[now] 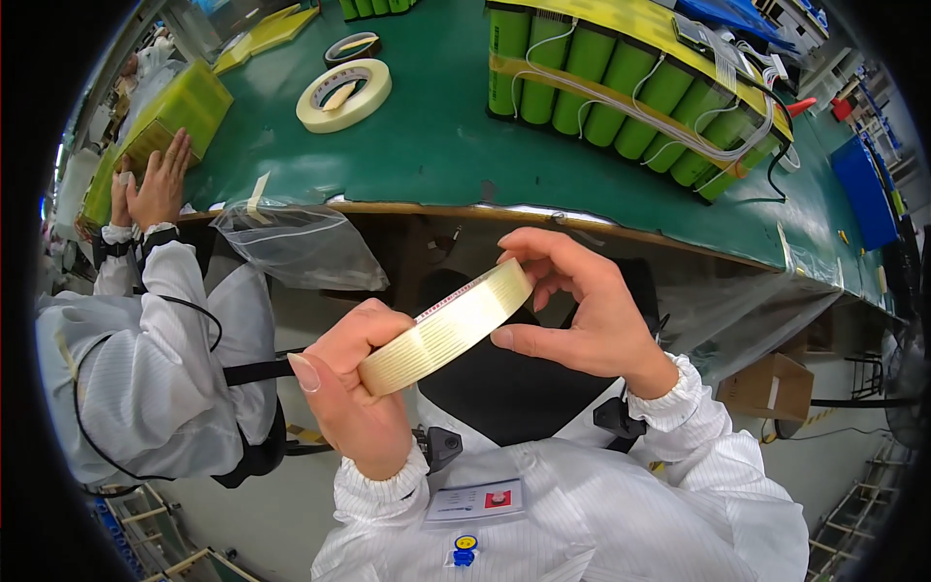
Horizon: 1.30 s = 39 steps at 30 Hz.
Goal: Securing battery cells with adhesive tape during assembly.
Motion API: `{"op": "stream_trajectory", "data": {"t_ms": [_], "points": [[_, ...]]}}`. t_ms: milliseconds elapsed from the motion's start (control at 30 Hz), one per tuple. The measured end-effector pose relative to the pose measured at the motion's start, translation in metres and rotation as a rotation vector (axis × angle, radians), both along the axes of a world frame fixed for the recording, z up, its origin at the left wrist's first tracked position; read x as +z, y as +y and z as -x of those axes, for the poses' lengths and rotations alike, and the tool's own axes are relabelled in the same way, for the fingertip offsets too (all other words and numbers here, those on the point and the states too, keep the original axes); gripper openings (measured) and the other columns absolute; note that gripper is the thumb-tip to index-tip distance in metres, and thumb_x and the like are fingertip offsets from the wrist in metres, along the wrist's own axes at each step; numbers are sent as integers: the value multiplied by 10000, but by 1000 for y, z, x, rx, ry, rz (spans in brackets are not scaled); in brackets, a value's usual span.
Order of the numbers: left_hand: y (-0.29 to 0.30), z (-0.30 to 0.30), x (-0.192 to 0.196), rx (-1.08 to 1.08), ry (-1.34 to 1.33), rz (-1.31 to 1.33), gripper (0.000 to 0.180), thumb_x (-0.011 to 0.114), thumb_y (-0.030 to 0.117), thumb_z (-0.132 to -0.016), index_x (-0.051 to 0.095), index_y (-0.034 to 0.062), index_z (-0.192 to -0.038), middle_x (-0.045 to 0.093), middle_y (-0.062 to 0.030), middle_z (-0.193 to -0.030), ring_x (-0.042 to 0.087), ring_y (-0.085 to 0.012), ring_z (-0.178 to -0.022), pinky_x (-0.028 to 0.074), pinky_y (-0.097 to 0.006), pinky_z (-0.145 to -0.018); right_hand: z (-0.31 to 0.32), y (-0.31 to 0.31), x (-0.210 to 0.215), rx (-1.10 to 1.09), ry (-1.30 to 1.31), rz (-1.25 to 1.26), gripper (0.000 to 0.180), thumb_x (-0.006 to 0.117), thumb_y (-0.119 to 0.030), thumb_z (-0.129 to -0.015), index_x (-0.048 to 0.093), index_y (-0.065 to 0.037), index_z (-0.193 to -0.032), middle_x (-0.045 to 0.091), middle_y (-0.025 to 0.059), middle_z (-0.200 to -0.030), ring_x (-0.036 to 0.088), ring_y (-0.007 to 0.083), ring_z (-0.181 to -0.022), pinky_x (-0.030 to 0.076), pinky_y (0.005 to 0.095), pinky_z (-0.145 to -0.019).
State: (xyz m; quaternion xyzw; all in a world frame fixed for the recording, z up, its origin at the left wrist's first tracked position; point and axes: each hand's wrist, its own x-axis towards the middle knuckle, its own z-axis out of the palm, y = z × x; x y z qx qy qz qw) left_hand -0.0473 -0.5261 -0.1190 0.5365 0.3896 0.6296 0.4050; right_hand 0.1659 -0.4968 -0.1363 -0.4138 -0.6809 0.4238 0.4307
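Observation:
Above my lap, in front of the bench edge, I hold a roll of pale yellow, finely ribbed filament tape (448,328). My left hand (359,383) grips its lower left end, thumb out to the side and fingers round the rim. At the upper right end is my right hand (580,308), thumb and fingers parted around the roll's edge; whether the fingertips press on it is hard to see. Beyond, on the green bench, stands a battery pack (621,92) of green cylindrical cells with a yellow top and white wires.
Another cream tape roll (373,102) and a dark tape roll (352,48) lie on the green bench (417,160). A clear plastic bag (301,242) hangs from its edge. At left, a co-worker's hands (160,189) touch a yellow-wrapped block (184,121). A blue bin (863,189) stands far right.

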Motion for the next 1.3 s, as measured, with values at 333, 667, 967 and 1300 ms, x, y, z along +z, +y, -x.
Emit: {"op": "stream_trajectory", "data": {"t_ms": [333, 667, 967, 1300], "points": [[-9, -16, 12, -85, 185, 96, 729, 199, 486, -1016, 635, -77, -858, 542, -95, -659, 435, -135, -589, 315, -256, -562, -8, 0, 3, 97, 49, 80, 464, 740, 51, -742, 631, 4, -1191, 629, 79, -1154, 638, 149, -995, 530, 278, -873], [-7, -19, 17, -235, 191, 127, 528, 507, 425, -918, 613, -90, -963, 551, -70, -687, 466, -114, -598, 323, -251, -551, -2, 5, -4, -12, 216, 38, 310, 773, -59, -800, 677, -30, -1093, 673, 44, -908, 614, 98, -728, 509, 234, -649], [-2, -11, -2, -302, 120, 110, 517, 629, 478, -873, 556, -32, -824, 549, -76, -651, 487, -125, -599, 367, -251, -539, -9, 1, 5, -54, 31, -187, 367, 779, -34, -735, 679, -24, -1088, 662, 68, -950, 596, 143, -707, 498, 254, -617], [-8, -28, 1, -424, 25, 224, 388, 712, 272, -872, 595, -77, -994, 651, -70, -736, 548, -79, -633, 430, -216, -594, -16, 7, -12, 55, 128, 79, 396, 670, 8, -850, 619, -19, -1241, 686, 75, -1063, 647, 121, -888, 542, 274, -771]]}}
